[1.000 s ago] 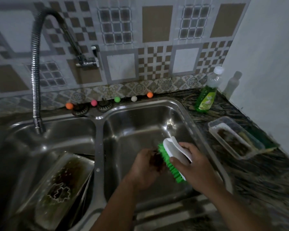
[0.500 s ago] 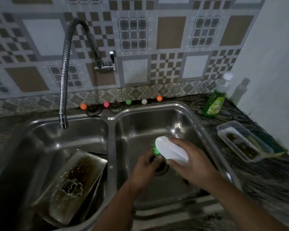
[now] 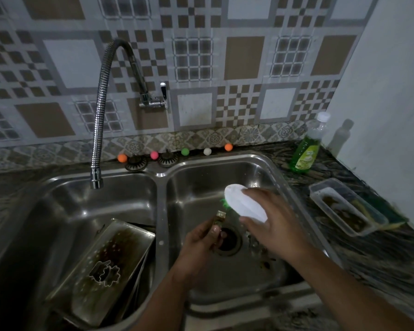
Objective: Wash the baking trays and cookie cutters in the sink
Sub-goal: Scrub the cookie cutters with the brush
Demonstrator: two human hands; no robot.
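Over the right sink basin (image 3: 201, 187), my left hand (image 3: 201, 244) grips a small dirty metal cookie cutter (image 3: 219, 219) above the drain. My right hand (image 3: 273, 223) holds a white scrub brush (image 3: 243, 204) with green bristles, just above and to the right of the cutter. In the left basin (image 3: 65, 211) a greasy baking tray (image 3: 105, 263) leans tilted against the divider. A flower-shaped cookie cutter (image 3: 105, 274) lies on it. More trays seem stacked beneath it.
A flexible steel tap (image 3: 98, 130) hangs over the left basin. A green dish soap bottle (image 3: 306, 151) and a clear plastic container (image 3: 344, 209) stand on the dark counter at right. Small coloured balls (image 3: 184, 151) line the back ledge.
The view has shifted left and up. My right hand turned the brush so its white back faces up, and lifted it slightly off the cutter. The cutter's tip now shows above my left fingers.
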